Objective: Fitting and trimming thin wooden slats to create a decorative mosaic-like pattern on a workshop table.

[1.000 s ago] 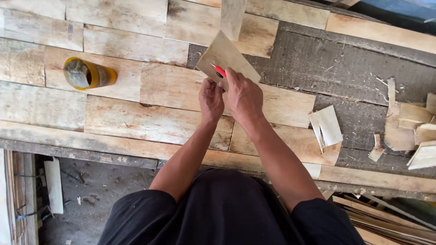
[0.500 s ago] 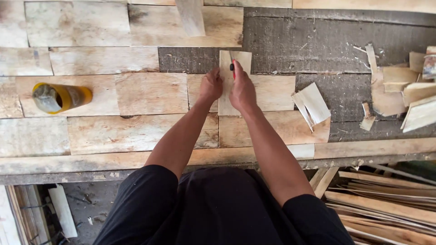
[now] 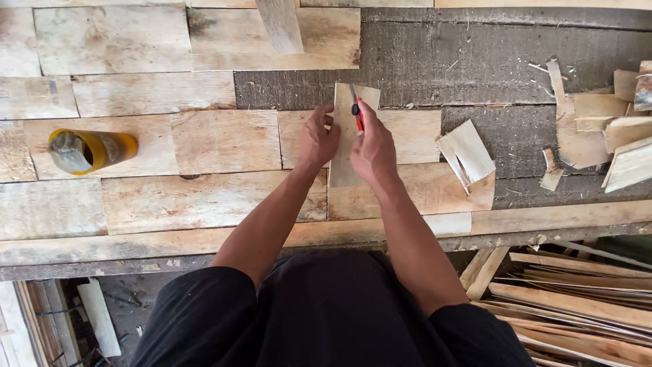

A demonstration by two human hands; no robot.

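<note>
A yellow cylinder point(image 3: 92, 151) lies at left; wood offcuts point(image 3: 606, 126) crowd the right edge, thin strips point(image 3: 577, 306) stacked lower right.

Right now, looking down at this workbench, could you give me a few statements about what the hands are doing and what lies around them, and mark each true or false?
1. The right hand holds a red-handled cutter against a thin wood piece. True.
2. The left hand rests on the yellow tape roll. False: it grips the left edge of the thin wood piece; the roll lies far to the left, untouched.
3. Wood offcuts are heaped at the right end of the bench. True.
4. The thin wood piece lies across the bench, long side left to right. False: its long side runs away from the person.
</note>
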